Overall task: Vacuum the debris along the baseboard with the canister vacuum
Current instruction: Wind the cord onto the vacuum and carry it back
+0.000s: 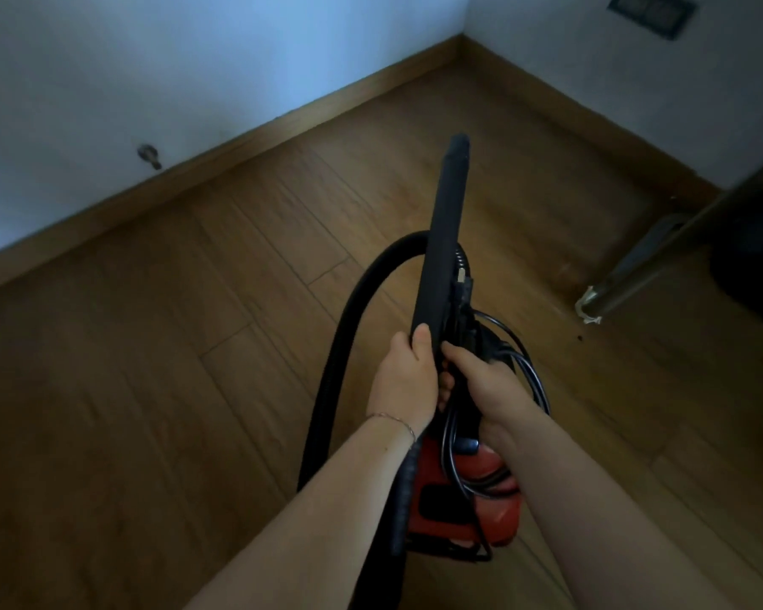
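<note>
The left hand [408,376] grips the near end of the black wand [443,239]; the right hand [481,380] curls round a black handle [465,332] just beside it, above the red canister vacuum [463,499]. Open wooden floor [150,345] runs ahead to the baseboard [221,156] at left, and a slanted table leg [635,275] crowds the right.

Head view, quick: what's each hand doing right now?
Left hand: closed, gripping the black vacuum wand.
Right hand: closed round a dark vacuum part beside the wand; which part, cannot tell.
</note>
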Available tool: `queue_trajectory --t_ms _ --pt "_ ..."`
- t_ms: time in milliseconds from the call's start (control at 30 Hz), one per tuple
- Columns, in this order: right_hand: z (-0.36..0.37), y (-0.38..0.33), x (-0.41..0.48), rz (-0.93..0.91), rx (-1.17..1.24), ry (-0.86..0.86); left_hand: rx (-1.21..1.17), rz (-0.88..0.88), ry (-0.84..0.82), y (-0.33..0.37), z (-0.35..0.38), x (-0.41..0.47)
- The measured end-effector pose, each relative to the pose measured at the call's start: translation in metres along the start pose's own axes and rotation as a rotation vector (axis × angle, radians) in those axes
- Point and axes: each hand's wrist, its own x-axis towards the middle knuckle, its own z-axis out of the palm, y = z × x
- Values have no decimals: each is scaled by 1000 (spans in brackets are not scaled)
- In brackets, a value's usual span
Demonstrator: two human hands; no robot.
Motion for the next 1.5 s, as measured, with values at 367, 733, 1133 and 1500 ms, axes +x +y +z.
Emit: queue_trajectory --t_ms 367,733,1133,1500 --pt "-17 -163 -287 -97 39 65 -29 50 -102 236 -44 -225" --pt "-73 -225 -449 -218 262 366 56 235 -389 361 -10 -348" --pt "-152 -160 -609 -443 761 858 299 569 -971 375 97 -488" --pt "-194 6 -775 -548 1129 1306 431 721 -1548 311 186 -709"
